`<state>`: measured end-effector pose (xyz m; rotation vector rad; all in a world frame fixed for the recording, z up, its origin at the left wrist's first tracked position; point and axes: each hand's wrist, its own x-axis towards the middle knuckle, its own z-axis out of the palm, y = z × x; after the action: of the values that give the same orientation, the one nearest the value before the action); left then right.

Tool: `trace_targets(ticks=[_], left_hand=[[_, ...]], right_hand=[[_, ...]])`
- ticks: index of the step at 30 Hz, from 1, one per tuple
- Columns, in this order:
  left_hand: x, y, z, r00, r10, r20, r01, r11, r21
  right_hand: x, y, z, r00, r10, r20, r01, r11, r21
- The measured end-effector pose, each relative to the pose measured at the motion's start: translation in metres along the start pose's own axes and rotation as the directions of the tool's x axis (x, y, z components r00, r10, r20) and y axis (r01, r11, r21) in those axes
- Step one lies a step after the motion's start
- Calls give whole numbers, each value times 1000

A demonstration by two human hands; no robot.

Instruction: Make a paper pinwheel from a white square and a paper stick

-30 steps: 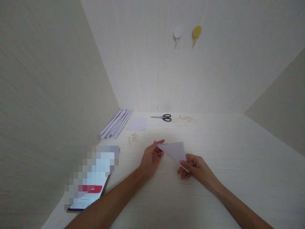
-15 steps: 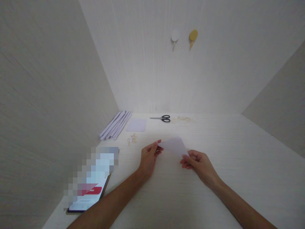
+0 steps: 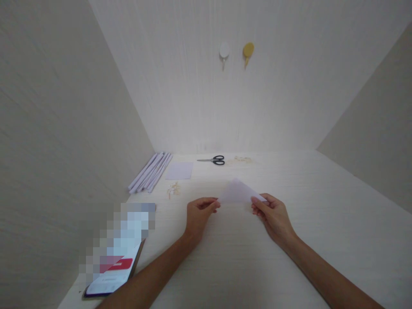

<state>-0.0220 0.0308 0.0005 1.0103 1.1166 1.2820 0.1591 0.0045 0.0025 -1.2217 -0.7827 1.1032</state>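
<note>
A pale sheet of paper, triangular in outline with its peak pointing away from me, is stretched between my hands over the table. My left hand pinches its left corner between thumb and fingers. At the right corner, my right hand grips the paper, thumb on top. Beyond the hands lies a flat square sheet of paper. Between that sheet and my left hand is a small heap of thin pale bits, too small to name.
Rolled paper sticks lie along the left wall. Black-handled scissors rest near the back wall, beside more pale bits. A phone or tablet, partly blurred, lies at left by my forearm. White and yellow hooks hang on the wall.
The paper has turned, so its near edge now runs level between my hands. My right hand has moved up slightly. The whole view has shifted a little.
</note>
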Motion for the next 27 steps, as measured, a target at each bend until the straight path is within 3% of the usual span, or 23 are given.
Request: trace_targets(ticks=[4,9,17,20,27], left_hand=[[-2,2,0,1000,-5,25,4,999,48],[-6,1,2,987,-54,153,49,998,35],[-11,-1,9,890,-256,376,235,967,102],[-14,0,10,884,-277,377,257,961,105],[-15,0,11,928,-267,259,242,962,123]], right_hand=[[1,1,-1,1000,-7,-11,7,1000,22],[3,1,-1,997,-9,-71,18,991,135],[2,-2,1,995,-66,-75,79,978,195],[1,-3,2,993,-81,-87,95,979,178],[0,-2,-1,992,-109,-68,118,980,159]])
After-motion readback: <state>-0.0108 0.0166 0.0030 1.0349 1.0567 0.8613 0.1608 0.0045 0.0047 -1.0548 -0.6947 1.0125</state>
